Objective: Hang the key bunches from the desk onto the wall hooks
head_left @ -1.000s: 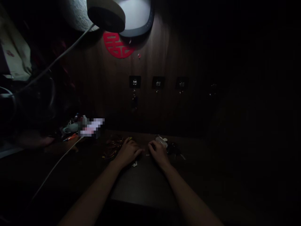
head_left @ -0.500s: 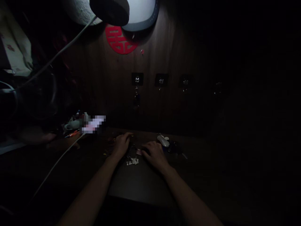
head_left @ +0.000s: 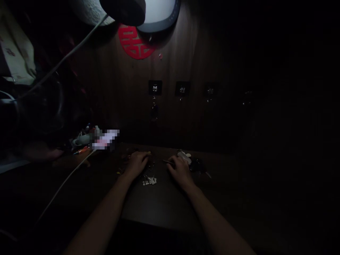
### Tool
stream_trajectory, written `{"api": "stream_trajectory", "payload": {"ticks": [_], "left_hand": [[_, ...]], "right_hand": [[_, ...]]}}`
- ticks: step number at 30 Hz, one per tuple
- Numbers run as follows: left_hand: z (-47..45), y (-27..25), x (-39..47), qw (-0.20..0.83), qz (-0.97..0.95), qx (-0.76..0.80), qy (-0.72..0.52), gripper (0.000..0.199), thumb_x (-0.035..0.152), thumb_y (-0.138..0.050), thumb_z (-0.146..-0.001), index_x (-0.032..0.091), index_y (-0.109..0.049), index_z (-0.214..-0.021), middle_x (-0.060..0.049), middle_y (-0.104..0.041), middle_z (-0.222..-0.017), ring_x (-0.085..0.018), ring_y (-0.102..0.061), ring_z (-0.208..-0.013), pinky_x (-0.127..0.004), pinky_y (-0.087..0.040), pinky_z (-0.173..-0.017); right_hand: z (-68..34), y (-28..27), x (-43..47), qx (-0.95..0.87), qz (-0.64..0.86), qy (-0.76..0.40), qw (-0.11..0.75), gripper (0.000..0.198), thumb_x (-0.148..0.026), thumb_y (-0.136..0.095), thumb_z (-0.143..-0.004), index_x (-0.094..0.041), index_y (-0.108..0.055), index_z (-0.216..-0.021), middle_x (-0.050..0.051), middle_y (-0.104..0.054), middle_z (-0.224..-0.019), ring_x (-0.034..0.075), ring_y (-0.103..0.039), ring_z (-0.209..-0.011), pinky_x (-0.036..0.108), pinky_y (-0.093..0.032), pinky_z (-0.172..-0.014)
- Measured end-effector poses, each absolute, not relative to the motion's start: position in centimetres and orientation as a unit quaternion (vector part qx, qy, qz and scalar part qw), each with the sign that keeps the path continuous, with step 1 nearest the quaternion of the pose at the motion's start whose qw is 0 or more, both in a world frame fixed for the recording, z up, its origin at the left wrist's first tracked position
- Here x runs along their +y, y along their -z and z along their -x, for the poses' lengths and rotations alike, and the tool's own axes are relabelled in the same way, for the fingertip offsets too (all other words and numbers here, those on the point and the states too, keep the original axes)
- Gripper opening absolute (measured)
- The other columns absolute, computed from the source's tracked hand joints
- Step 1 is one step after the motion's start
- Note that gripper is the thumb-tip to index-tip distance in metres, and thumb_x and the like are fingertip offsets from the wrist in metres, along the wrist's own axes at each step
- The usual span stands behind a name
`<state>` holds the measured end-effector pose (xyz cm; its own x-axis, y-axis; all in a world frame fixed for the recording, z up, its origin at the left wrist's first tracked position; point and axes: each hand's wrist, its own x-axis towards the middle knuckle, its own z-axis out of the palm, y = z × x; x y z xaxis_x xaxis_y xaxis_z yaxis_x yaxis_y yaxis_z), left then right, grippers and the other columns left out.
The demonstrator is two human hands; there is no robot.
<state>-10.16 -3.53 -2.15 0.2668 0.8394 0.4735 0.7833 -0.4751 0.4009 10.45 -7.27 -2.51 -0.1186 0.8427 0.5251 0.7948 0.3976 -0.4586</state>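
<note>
On the dim table, my left hand (head_left: 136,164) lies over a cluster of small dark and yellowish items, thumb apart from the fingers. A small yellow bit (head_left: 149,153) shows at its fingertips; whether they touch it is unclear. My right hand (head_left: 180,171) pinches a small thin flat piece (head_left: 168,162), seen nearly edge-on, its kind too dark to tell. Between my wrists sits a group of binder clips (head_left: 150,180) with whitish parts. Just beyond my right hand is a pale rounded object (head_left: 184,157), and dark items like keys (head_left: 198,165) lie to its right.
A lit, blurred-out screen (head_left: 106,139) stands at the left with a white cable (head_left: 69,177) running from it. Cluttered small items (head_left: 82,140) are beside it. Hooks (head_left: 155,88) line the dark wooden back panel, below a lamp (head_left: 124,10) and a red paper-cut (head_left: 136,46).
My right hand has moved right, away from the clips, carrying the flat piece that lay by its thumb, now turned edge-on. My left hand has barely shifted.
</note>
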Motion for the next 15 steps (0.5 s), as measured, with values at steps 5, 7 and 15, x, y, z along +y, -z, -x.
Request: {"api": "stream_trajectory", "payload": {"ticks": [5, 7, 15], "left_hand": [[9.8, 1.9, -4.1, 0.033, -0.833, 0.475, -0.282, 0.025, 0.026, -0.044, -0.085, 0.024, -0.065, -0.098, -0.004, -0.068, -0.102, -0.02, -0.057, -0.099, -0.04, -0.033, -0.096], [9.6, 1.8, -4.5, 0.03, -0.845, 0.458, -0.274, 0.026, 0.033, -0.048, -0.083, 0.026, -0.063, -0.104, -0.003, -0.066, -0.107, -0.02, -0.054, -0.104, -0.042, -0.027, -0.101], [8.2, 1.6, -5.2, 0.008, -0.874, 0.43, -0.228, 0.032, 0.039, -0.063, -0.073, 0.026, -0.062, -0.102, -0.003, -0.065, -0.105, -0.022, -0.049, -0.111, -0.044, -0.017, -0.106]], "right_hand": [[-10.5, 2.4, -7.0, -0.725, 0.54, -0.026, 0.426, 0.006, -0.024, -0.049, -0.081, -0.022, -0.054, -0.084, 0.002, -0.062, -0.083, 0.018, -0.054, -0.083, 0.035, -0.032, -0.083], [-10.4, 2.3, -7.1, -0.723, 0.534, -0.025, 0.437, 0.007, -0.024, -0.049, -0.081, -0.022, -0.054, -0.084, 0.002, -0.063, -0.084, 0.018, -0.054, -0.083, 0.034, -0.033, -0.083], [-9.9, 1.8, -7.6, -0.733, 0.495, -0.022, 0.466, 0.008, -0.025, -0.048, -0.082, -0.022, -0.055, -0.085, 0.003, -0.062, -0.085, 0.019, -0.055, -0.084, 0.033, -0.035, -0.081]]}}
